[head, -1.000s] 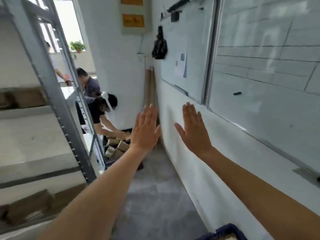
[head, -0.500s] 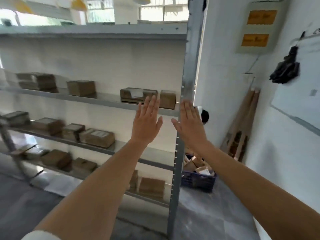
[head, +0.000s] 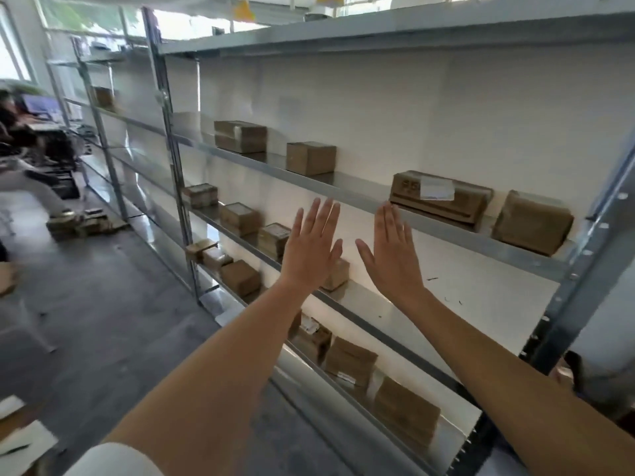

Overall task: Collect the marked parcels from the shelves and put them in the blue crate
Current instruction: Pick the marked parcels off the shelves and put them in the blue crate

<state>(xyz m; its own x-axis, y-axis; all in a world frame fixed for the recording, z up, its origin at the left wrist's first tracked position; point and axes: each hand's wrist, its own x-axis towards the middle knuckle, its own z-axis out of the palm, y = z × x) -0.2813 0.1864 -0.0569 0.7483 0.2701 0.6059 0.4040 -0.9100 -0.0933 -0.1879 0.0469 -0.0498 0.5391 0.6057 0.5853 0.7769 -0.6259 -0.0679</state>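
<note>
My left hand (head: 311, 249) and right hand (head: 395, 259) are raised side by side before the metal shelving unit (head: 429, 225), fingers straight, holding nothing and touching nothing. Brown cardboard parcels sit spaced along its shelves. One flat parcel with a white label (head: 439, 197) lies on the upper shelf, just above my right fingertips (head: 388, 214). Blue crate: out of frame.

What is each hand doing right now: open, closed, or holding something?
Left hand: open, fingers straight, holding nothing.
Right hand: open, fingers straight, holding nothing.
</note>
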